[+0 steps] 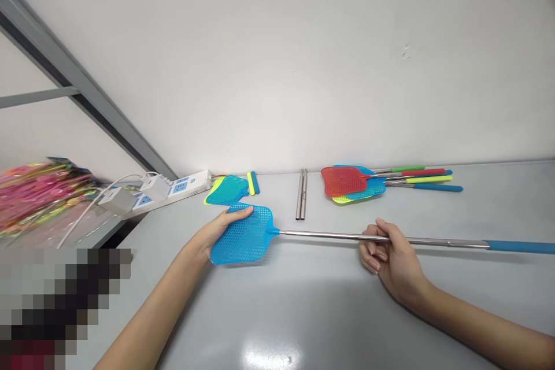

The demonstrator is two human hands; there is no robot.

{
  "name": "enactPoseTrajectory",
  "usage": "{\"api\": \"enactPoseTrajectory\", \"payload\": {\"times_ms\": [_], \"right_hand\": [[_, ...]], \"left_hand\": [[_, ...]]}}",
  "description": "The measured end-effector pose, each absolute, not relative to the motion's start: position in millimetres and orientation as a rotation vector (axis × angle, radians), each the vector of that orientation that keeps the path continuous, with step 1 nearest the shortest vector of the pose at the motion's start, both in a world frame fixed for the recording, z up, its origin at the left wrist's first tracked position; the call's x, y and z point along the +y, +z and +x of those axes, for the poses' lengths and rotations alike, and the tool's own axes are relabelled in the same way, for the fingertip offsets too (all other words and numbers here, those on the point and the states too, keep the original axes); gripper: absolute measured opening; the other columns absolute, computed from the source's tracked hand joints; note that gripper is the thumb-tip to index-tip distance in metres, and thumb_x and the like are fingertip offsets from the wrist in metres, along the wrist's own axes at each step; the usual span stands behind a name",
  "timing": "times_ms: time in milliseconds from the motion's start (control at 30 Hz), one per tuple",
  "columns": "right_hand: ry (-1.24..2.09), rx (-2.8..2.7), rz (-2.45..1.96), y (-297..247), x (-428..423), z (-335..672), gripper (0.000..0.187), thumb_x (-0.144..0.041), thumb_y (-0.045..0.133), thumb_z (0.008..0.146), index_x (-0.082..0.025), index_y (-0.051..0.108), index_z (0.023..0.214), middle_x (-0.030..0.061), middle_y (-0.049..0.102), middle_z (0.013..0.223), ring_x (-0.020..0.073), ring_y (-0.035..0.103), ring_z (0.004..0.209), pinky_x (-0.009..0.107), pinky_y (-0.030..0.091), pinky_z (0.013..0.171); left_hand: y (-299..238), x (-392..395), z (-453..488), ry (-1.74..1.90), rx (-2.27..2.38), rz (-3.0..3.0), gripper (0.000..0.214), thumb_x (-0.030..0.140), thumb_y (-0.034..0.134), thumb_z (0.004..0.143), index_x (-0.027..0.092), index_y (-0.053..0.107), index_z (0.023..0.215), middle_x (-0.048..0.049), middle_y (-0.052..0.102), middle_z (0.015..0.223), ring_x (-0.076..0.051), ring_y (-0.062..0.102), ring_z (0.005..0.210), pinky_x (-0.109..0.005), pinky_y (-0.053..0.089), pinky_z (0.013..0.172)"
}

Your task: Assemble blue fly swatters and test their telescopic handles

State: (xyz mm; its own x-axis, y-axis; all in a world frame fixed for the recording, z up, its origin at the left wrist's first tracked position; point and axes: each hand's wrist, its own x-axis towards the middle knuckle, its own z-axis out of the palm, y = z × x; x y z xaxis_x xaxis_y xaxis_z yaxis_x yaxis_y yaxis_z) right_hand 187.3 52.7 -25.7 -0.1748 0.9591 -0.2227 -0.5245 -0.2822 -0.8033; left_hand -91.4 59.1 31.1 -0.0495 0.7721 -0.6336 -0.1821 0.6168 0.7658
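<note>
I hold a blue fly swatter level just above the grey table. My left hand grips its blue mesh head, thumb on top. My right hand is closed round the extended metal rod near its middle. The rod runs right to a blue handle grip at the frame's edge.
Along the wall lie several finished swatters with coloured handles, two bare metal rods, loose swatter heads with two small grips, and a white power strip with chargers. A pile of pink packaged goods sits far left.
</note>
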Motion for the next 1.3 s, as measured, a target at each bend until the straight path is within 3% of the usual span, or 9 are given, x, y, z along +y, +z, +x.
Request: {"api": "enactPoseTrajectory", "payload": {"times_ms": [233, 500, 1300], "right_hand": [[1.653, -0.58, -0.813, -27.0, 50.4, 188.1, 0.042, -0.033, 0.034, 0.075, -0.017, 0.041, 0.037, -0.0048, 0.022, 0.036, 0.0085, 0.031, 0.03, 0.024, 0.019, 0.037], [1.621, -0.387, -0.787, -26.5, 49.2, 187.4, 0.039, -0.032, 0.038, 0.072, -0.019, 0.025, 0.038, -0.0055, 0.02, 0.036, 0.0084, 0.025, 0.029, 0.024, 0.018, 0.034], [1.581, -0.301, -0.763, -26.9, 48.9, 192.0, 0.036, -0.031, 0.04, 0.069, -0.018, 0.023, 0.04, -0.0052, 0.021, 0.035, 0.0093, 0.025, 0.03, 0.024, 0.017, 0.035]], "left_hand": [[26.5, 54.9, -82.0, 0.803, 1.364, 0.549, 0.037, 0.039, 0.064, 0.062, 0.015, 0.057, 0.089, -0.0122, 0.066, 0.085, -0.025, 0.063, 0.073, -0.036, 0.051, 0.064], [25.9, 53.1, -71.4, 0.842, 1.422, 0.645, 0.03, 0.037, 0.064, 0.062, 0.013, 0.059, 0.079, -0.0085, 0.067, 0.071, -0.023, 0.063, 0.062, -0.035, 0.052, 0.058], [24.1, 45.4, -51.5, 0.87, 1.485, 0.639, 0.022, 0.032, 0.062, 0.066, 0.012, 0.059, 0.076, -0.0108, 0.067, 0.067, -0.024, 0.063, 0.059, -0.036, 0.052, 0.059]]}}
